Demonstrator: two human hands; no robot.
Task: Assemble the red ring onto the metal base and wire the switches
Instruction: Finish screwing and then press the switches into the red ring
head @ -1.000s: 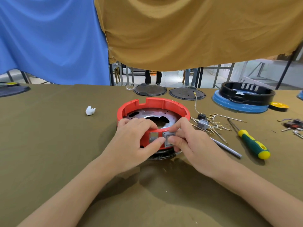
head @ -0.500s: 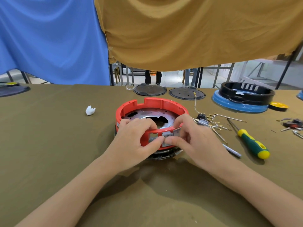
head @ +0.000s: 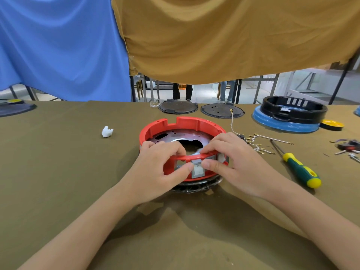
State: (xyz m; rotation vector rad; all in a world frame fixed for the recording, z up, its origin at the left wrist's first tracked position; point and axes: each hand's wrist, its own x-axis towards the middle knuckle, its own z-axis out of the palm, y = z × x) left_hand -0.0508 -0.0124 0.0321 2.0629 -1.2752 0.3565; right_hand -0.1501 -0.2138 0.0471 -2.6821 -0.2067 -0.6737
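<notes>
The red ring point(head: 187, 121) sits on the round metal base point(head: 179, 136) in the middle of the table. A grey rocker switch point(head: 197, 169) is set in the ring's near wall. My left hand point(head: 157, 168) grips the ring's near rim, fingers curled over the top, thumb pressing beside the switch. My right hand point(head: 235, 162) holds the rim from the right, fingers over the top edge and thumb against the switch. An empty square cutout point(head: 178, 164) shows left of the switch. Loose wires with brass terminals point(head: 257, 144) lie right of the ring.
A green and yellow screwdriver point(head: 300, 169) lies to the right. A black ring on a blue base point(head: 288, 115) stands at the back right, beside a yellow cap point(head: 332, 124). Two dark discs point(head: 178, 107) lie behind. A white scrap point(head: 107, 131) lies left.
My right hand has pushed the grey switch from in front of the ring into the near wall's opening. The ring shifted slightly left. My left hand has kept its grip.
</notes>
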